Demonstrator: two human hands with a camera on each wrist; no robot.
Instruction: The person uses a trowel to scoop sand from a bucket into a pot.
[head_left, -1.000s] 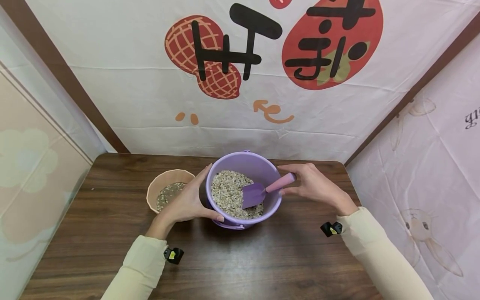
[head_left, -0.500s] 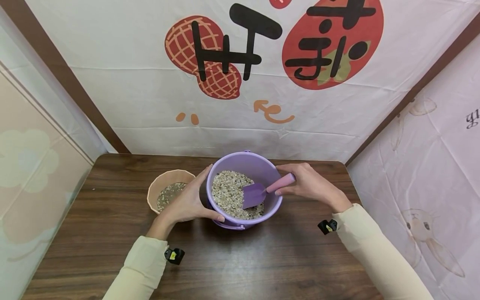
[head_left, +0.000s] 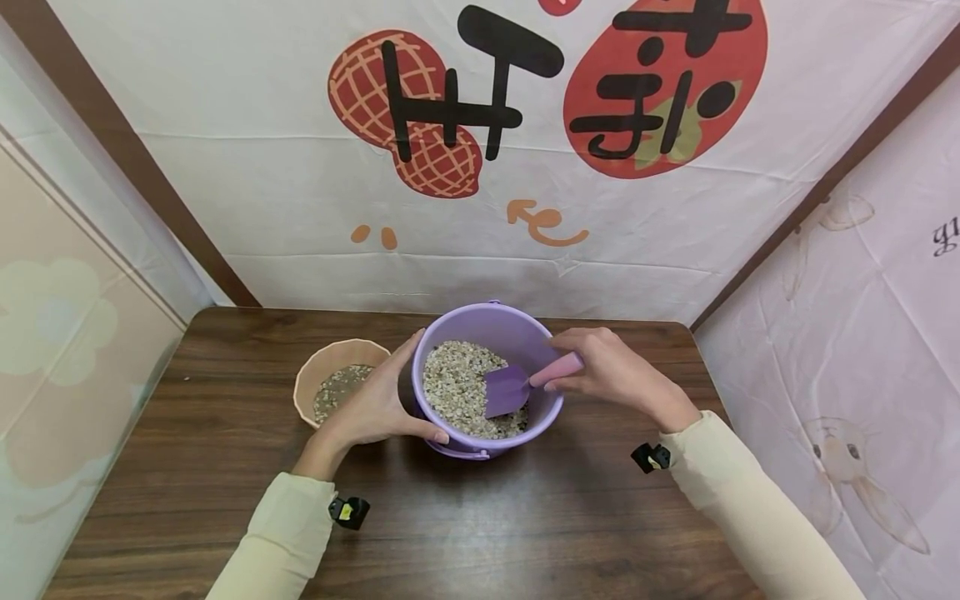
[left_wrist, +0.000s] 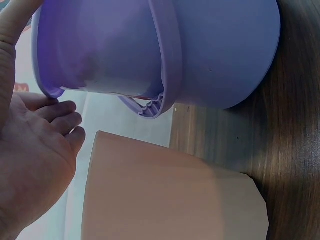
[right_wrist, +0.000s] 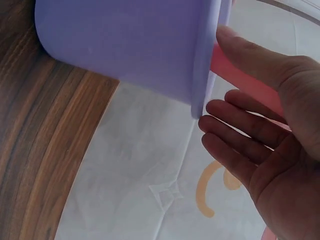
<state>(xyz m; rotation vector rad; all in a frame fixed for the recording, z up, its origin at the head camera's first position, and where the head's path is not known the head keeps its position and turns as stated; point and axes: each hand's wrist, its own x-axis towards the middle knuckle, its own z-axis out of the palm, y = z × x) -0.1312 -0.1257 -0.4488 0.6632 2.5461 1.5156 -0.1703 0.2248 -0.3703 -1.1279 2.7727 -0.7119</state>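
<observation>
A purple bucket [head_left: 517,323] stands on the table, holding pale gravel-like grains [head_left: 453,383]. In it lies a small hand trowel [head_left: 507,392], its purple blade on the grains and its pink handle leaning toward the right rim. My left hand [head_left: 375,404] spans the bucket's left side, thumb at the front rim and fingertips at the back. My right hand [head_left: 611,371] is around the trowel's handle, partly covering its end. In the right wrist view its fingers [right_wrist: 235,135] are nearly straight beside the rim, and the thumb lies along the pink handle [right_wrist: 250,87].
A peach faceted bowl [head_left: 318,367] with some grains in it stands left of the bucket, partly behind my left hand. The bucket's bail [head_left: 457,452] hangs down at the front. The wooden table [head_left: 525,533] meets a printed cloth wall [head_left: 300,208] at the back.
My right hand has moved slightly left and inward over the trowel's handle and now covers more of its end. The trowel, bucket and left hand look unmoved.
</observation>
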